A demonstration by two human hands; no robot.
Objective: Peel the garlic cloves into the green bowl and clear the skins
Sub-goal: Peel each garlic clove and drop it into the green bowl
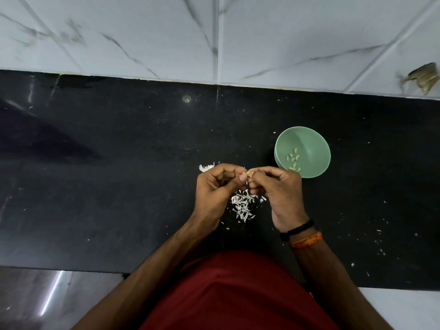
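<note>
A: Peeling is the step in hand, I'm judging. I'm watching the left hand (217, 184) and the right hand (276, 186) meeting fingertip to fingertip above the counter (119, 186), both pinching one clove (246, 173) between them.

B: Where is the clove sitting in the grip?

A: It's showing right at the fingertips, between the two thumbs, well forward of both palms. Both hands are curling tight around it; whether skin is clinging to it, I cannot tell.

B: And the bowl (309, 141)?

A: It's standing just beyond the right hand, near its knuckles, and holding several peeled cloves (293, 160). Skins (242, 206) are lying in a loose heap on the counter under the hands, with stray flecks scattering out to the right. Something white, maybe more garlic (206, 167), is peeking out behind the left hand.

B: Next move?

A: I'm expecting it calls for stripping the last skin, then a short carry right to drop the clove in the bowl. Clearing the skins is waiting for later.
</note>
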